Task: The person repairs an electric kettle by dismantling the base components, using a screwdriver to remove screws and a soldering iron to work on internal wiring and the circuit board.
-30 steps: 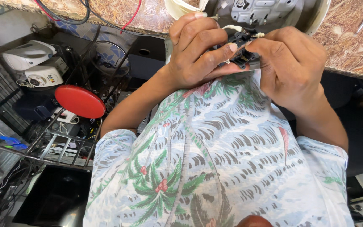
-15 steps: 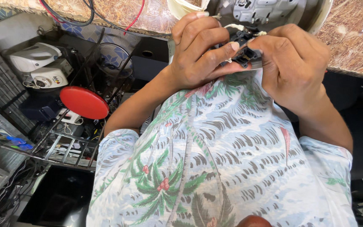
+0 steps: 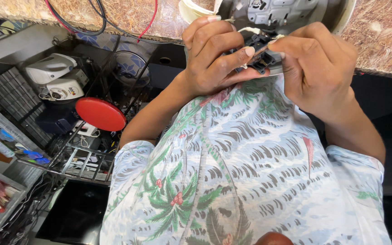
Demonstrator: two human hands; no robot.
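**Both hands closed on a small black part at the table edge**

Nearest the camera, left of the patterned shirt (image 3: 250, 172), a wire rack (image 3: 75, 159) holds small clutter and a red disc (image 3: 100, 114). Above the shirt, the left hand (image 3: 214, 56) and right hand (image 3: 316, 68) both pinch a small black part (image 3: 262, 52) with white wires, just off the table (image 3: 128, 16) edge. Beyond it lies a round grey-and-white housing (image 3: 286, 11) on the speckled brown top.
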